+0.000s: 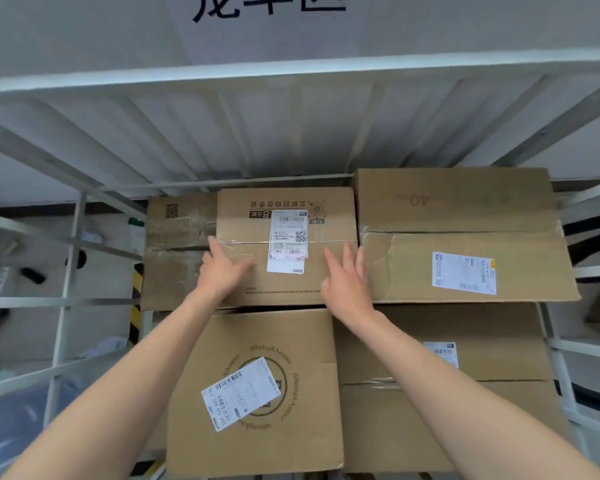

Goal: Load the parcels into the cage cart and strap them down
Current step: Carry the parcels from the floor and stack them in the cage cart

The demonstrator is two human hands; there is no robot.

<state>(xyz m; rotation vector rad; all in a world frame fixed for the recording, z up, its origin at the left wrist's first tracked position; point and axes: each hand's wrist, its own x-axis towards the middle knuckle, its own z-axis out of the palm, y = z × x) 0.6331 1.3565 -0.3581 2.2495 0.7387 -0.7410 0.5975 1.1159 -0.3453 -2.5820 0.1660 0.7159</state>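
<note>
Left hand [222, 268], right hand [343, 282] — my fingers straight, laid flat on brown taped cardboard parcel with white label [284, 287], frame centre, atop stack in white metal cage cart [66, 301]. Stiff, likely moderate weight, tape slick — I'd grip side edges.

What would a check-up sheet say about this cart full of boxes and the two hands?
Surface: cage cart floor hidden under parcels.
Job's things: middle parcel sits between taped parcel and big parcel; logo parcel nearest; no strap seen.
Clutter: blurry items outside the left bars.
Hands: left hand and right hand open, flat on middle parcel.
Cables: nothing seen.
Surroundings: white wall with black characters; yellow-black stripe at left.
</note>
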